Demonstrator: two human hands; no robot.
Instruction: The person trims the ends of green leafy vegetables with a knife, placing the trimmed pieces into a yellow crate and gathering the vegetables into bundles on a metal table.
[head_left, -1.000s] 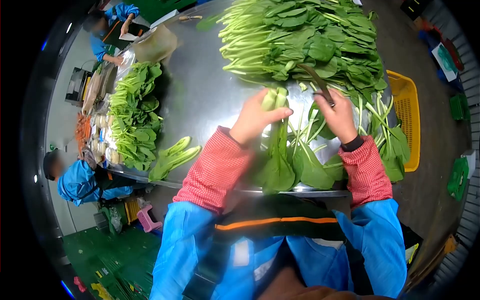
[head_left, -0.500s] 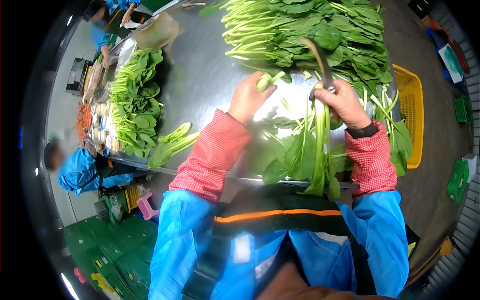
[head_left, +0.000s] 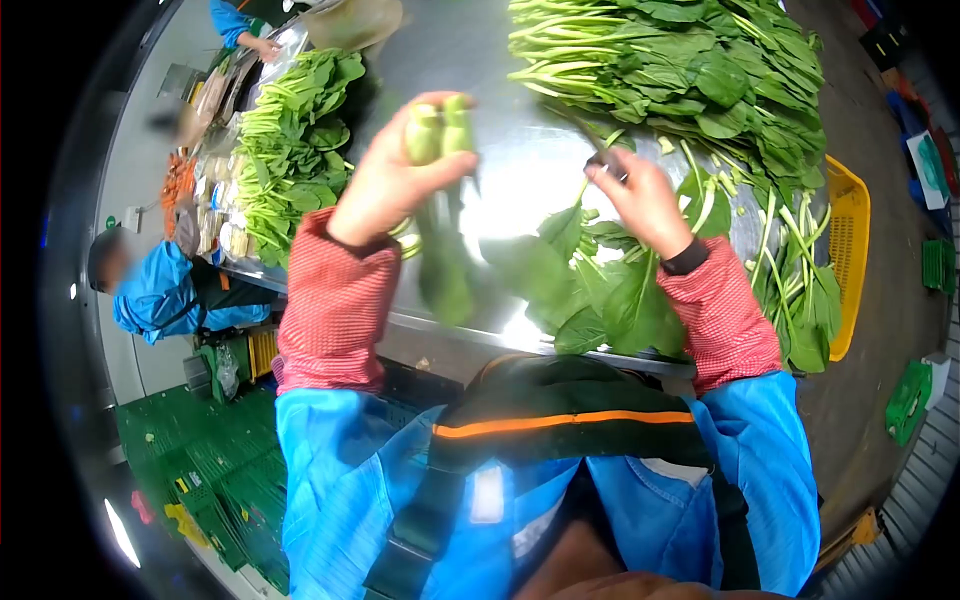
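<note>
My left hand (head_left: 395, 170) is closed around leafy greens (head_left: 423, 135), with two pale stalk ends showing above the thumb. Their leaves hang below the fist, blurred by motion. My right hand (head_left: 648, 208) grips a knife (head_left: 603, 158) by its dark handle, the thin blade pointing up and left over the metal table. Beneath the right hand, loose leaves (head_left: 635, 305) and trimmed stems lie along the table's near edge. A large pile of greens (head_left: 670, 70) lies beyond the knife, stalks facing left.
Another stack of greens (head_left: 300, 150) lies along the left of the metal table (head_left: 440, 55). A yellow basket (head_left: 850, 240) stands beyond the right edge, beside drooping leaves (head_left: 805, 320). A person in a blue jacket (head_left: 160, 290) is at the left, and another person's hand (head_left: 265, 47) shows farther up.
My left hand has moved left and now holds long greens instead of a short stalk piece. The greens no longer hang from my right hand, which keeps the knife. The view has shifted slightly.
</note>
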